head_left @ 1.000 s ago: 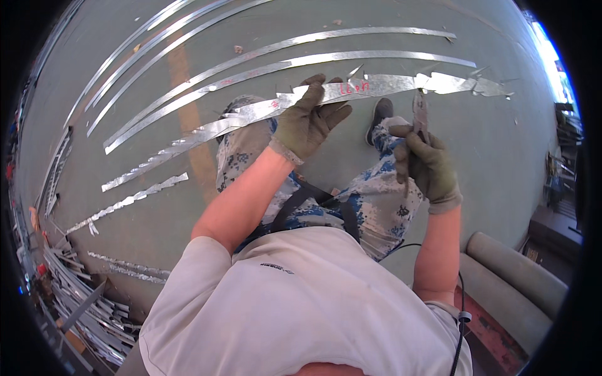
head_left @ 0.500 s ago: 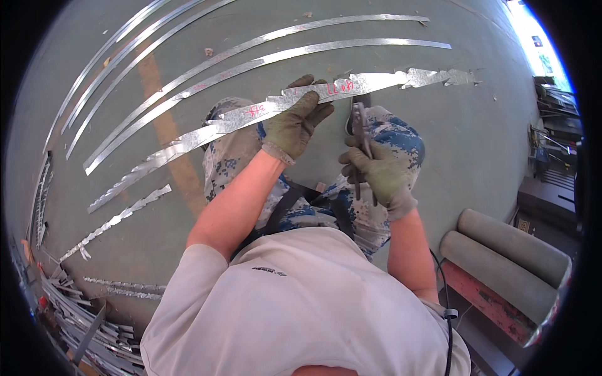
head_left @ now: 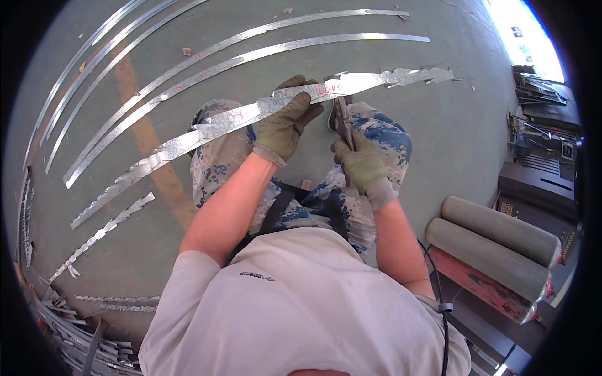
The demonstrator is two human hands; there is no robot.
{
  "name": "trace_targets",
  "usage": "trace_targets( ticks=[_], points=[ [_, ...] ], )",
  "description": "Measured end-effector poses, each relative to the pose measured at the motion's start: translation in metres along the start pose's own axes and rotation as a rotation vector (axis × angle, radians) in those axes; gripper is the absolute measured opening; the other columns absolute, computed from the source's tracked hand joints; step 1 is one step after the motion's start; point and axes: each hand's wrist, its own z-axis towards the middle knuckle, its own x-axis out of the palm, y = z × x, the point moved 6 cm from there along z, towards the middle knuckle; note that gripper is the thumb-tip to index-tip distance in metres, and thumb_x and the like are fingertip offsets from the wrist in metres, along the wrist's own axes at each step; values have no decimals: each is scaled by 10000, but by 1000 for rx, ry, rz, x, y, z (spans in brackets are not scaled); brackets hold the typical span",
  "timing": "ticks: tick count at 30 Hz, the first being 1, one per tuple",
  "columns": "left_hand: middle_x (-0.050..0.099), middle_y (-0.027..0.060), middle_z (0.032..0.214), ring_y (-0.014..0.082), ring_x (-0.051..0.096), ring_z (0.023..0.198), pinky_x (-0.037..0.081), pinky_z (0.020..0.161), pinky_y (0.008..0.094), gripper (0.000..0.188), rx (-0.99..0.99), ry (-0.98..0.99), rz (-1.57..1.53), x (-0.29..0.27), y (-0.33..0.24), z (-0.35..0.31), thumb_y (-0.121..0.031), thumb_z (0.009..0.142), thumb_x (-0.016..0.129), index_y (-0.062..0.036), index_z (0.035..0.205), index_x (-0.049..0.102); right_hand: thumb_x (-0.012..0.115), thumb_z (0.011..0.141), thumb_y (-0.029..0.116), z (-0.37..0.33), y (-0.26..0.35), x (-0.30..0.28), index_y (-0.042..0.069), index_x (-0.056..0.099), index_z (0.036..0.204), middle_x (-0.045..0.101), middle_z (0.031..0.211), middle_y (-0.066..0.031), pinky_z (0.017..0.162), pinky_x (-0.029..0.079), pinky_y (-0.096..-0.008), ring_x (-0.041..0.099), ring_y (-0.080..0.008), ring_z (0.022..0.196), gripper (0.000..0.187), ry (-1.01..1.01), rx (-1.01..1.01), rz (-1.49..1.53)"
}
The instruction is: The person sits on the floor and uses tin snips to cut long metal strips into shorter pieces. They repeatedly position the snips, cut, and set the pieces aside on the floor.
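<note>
A long, shiny sheet-metal strip (head_left: 229,120) with stepped, notched edges and red marks slants across in front of me. My left hand (head_left: 283,128), in an olive work glove, grips its middle, the thumb on top and the fingers behind. My right hand (head_left: 362,161), gloved alike, is closed around the handles of dark metal tin snips (head_left: 342,122). The jaws point away from me and meet the strip's near edge, just right of my left hand. Whether the blades are closed on the metal I cannot make out.
Several smooth metal strips (head_left: 269,50) lie on the green floor beyond, and a shorter notched strip (head_left: 113,229) lies at left. Metal offcuts (head_left: 94,351) are piled at lower left. Two grey rollers (head_left: 495,250) on a red frame stand at right, near dark racks.
My right hand has moved up and left, bringing the snips against the strip's near edge. My left hand keeps its grip. The whole view has shifted slightly.
</note>
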Motion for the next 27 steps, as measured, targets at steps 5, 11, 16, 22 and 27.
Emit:
trace_targets(
  ticks=[5,11,16,22,27],
  points=[
    [631,125,1346,267,641,1220,602,1012,423,417,-8,-3,20,0,-2,0,-22,996,628,-67,1400,535,598,978,267,-1,9,3,-1,645,1201,697,902,-206,794,520,-421,662,-335,816,352,-17,68,83],
    [652,143,1265,265,668,1148,606,983,399,372,3,-20,-18,1,-3,0,-5,992,637,-36,1352,551,659,965,232,-2,12,4,36,654,1167,642,810,-83,612,521,-342,602,-178,650,282,65,130,271],
    [649,146,1264,265,667,1148,604,988,398,370,11,-15,-14,3,-4,-1,-10,991,640,-33,1349,552,701,951,198,-12,20,9,39,641,1175,578,788,-1,539,491,-278,553,-101,622,281,178,234,615],
    [644,148,1289,282,664,1169,610,986,409,378,1,-12,-21,1,-2,0,-6,1000,616,-39,1369,539,709,955,197,-11,20,11,22,640,1242,622,837,-16,583,513,-271,594,-113,674,343,126,216,526],
    [644,157,1273,287,672,1148,615,974,403,360,-8,-2,-53,1,0,2,0,1007,600,-27,1360,532,713,955,209,-11,21,11,26,638,1271,652,871,-31,621,533,-274,627,-124,715,373,101,219,497]
  ],
)
